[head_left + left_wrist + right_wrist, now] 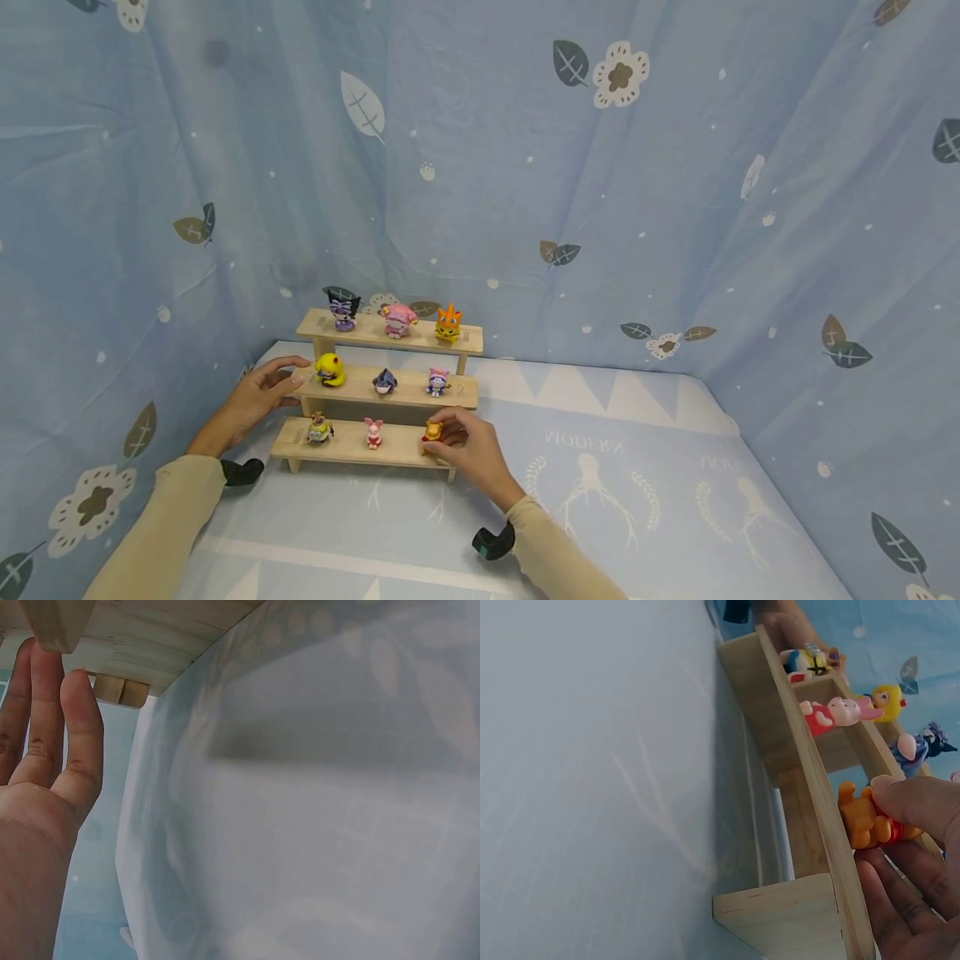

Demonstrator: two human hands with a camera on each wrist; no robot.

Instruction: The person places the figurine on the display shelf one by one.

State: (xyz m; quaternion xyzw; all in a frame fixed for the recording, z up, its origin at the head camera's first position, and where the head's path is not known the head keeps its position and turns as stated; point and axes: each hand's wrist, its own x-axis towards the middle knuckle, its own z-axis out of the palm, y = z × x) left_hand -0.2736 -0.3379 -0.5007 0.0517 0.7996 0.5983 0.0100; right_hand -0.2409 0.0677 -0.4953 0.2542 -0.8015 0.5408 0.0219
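At the right end of the bottom tier of a three-tier wooden display shelf (348, 448), my right hand (474, 450) pinches a yellow bear figurine in a red shirt (864, 817) between thumb and fingers. The bear's feet are at the board. Beside it on that tier stand a pink piglet figurine (373, 433) and a yellow figurine with a crown (319, 429). My left hand (258, 396) is at the left end of the middle tier. In the left wrist view its fingers (46, 697) reach up, fairly straight, against the shelf's wooden parts.
The middle tier bears a yellow-haired figurine (330, 370), a blue donkey (385, 382) and a purple figurine (438, 382). On top are a black-and-purple figurine (344, 312), a pink one (397, 320) and an orange spiky one (448, 324). A patterned blue curtain (480, 167) surrounds the cloth-covered table (637, 450).
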